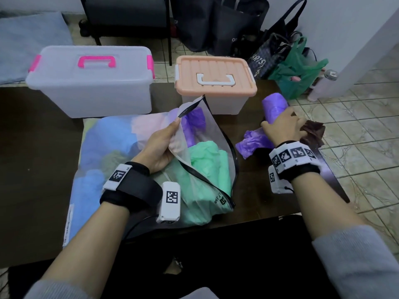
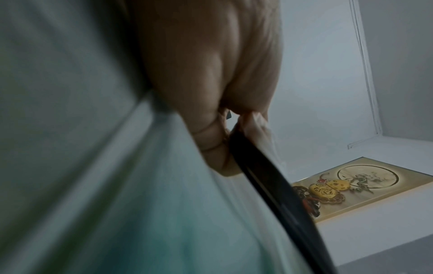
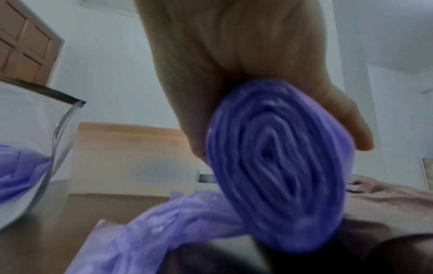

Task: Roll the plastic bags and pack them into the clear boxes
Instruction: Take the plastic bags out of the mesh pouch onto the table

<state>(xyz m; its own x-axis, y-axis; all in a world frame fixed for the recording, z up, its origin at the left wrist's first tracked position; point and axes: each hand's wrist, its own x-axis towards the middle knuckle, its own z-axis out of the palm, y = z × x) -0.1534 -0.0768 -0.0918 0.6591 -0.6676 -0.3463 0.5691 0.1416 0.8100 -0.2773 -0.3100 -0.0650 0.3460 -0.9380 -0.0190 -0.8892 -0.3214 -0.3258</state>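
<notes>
Purple roll (image 1: 275,108) gripped by right fingers (image 1: 266,125); left fingers (image 1: 173,126) pinch pouch (image 1: 207,160) before boxes (image 1: 90,83).

Purple bag roll (image 1: 274,107) tightly wound with a loose crumpled tail, right of the peach-lidded clear box (image 1: 216,83), pink-handled clear box (image 1: 90,80) left of it, both closed, zip pouch of coloured bags (image 1: 207,165) in front.

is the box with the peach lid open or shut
Shut. The peach lid sits flat on its clear box, and the white handle lies flat on top. Whether the side clips are latched, cannot tell.
</notes>
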